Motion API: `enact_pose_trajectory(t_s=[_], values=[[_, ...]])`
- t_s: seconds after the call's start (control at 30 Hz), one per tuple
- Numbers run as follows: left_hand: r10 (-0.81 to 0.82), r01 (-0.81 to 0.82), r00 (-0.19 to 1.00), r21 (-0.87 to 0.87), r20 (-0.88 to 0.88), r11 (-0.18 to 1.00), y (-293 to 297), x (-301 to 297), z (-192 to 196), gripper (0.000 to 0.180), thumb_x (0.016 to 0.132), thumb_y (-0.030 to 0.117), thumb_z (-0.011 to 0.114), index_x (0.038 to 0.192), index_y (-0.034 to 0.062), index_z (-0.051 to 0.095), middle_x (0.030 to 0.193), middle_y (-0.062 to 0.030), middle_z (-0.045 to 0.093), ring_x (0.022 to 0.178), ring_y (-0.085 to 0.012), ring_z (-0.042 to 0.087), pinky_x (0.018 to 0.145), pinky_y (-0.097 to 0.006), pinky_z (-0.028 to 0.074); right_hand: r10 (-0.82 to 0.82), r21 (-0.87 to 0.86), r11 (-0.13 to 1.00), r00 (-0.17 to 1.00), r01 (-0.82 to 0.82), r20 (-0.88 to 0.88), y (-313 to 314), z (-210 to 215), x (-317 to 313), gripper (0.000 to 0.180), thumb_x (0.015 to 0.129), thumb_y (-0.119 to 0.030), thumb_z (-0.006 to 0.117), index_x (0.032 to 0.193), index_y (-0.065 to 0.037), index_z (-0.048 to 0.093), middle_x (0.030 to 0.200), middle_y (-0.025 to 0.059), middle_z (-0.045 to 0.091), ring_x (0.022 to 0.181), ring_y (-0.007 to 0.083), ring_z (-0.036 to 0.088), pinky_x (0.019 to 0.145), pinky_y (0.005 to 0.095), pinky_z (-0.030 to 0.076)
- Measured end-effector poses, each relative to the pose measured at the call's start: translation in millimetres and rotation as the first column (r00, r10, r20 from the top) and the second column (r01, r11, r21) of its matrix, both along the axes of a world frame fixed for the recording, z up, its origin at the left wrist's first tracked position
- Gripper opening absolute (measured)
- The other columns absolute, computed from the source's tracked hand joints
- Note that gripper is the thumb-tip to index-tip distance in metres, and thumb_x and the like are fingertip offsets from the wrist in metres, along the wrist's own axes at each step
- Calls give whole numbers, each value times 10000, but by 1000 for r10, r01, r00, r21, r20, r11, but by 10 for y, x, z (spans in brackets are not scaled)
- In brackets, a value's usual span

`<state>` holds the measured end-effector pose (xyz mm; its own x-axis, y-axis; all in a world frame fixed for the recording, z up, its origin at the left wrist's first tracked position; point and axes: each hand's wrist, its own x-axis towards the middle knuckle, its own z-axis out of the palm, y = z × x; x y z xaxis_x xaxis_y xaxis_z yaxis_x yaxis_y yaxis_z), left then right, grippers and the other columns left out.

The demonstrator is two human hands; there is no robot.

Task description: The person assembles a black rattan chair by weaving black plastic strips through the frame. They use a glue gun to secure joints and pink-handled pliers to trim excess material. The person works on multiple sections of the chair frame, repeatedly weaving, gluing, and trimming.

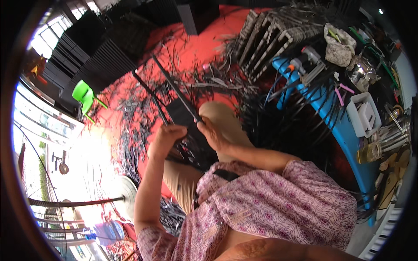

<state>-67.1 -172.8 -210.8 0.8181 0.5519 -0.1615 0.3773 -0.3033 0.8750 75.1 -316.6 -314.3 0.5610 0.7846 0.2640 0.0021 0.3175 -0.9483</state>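
Two long dark bars (176, 89) run away from my lap toward the red floor, roughly side by side. My left hand (167, 138) is closed at the near end of the left bar (150, 93), its thumb toward the right. Around the near end of the other bar, the fingers of my right hand (211, 134) are wrapped. Between the bars and my knees lies a flat black panel (182, 114). Whether the bars join it cannot be made out. Below my hands, thin black strips are partly hidden in shadow between my legs.
Black strips and scraps (204, 80) litter the red floor (204, 21). On my right is a blue bench (320, 106) with power tools (298, 65), pink-handled pliers (342, 93), a white bin (352, 114) and a jar (369, 153). A green chair (82, 92) stands far left, before dark stacks (89, 56).
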Motion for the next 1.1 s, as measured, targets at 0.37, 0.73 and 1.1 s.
enact_pose_trajectory(t_s=[0.37,0.73,1.1], values=[[-10,25,994,-136,113,990,426,445,1465,141,896,78,737,957,-47,762,799,-97,743,665,-145,691,637,-278,556,-110,91,985,945,144,-307,527,1494,249,504,1070,-411,506,1331,18,544,1125,81,625,1054,182,558,954,337,426],[31,17,979,-234,202,972,713,466,1561,136,902,72,752,964,-49,760,798,-117,749,656,-171,711,641,-275,576,-31,196,969,864,149,-502,892,1712,276,664,1010,-187,642,1544,46,323,1371,120,534,1263,181,538,1101,327,410],[-6,5,1000,-84,-8,996,936,668,1592,49,884,31,732,914,-6,722,801,-58,717,649,-119,644,631,-244,511,43,222,973,888,67,-458,376,1491,564,844,977,-324,694,1598,13,233,1586,226,336,1472,276,355,1187,390,334]])
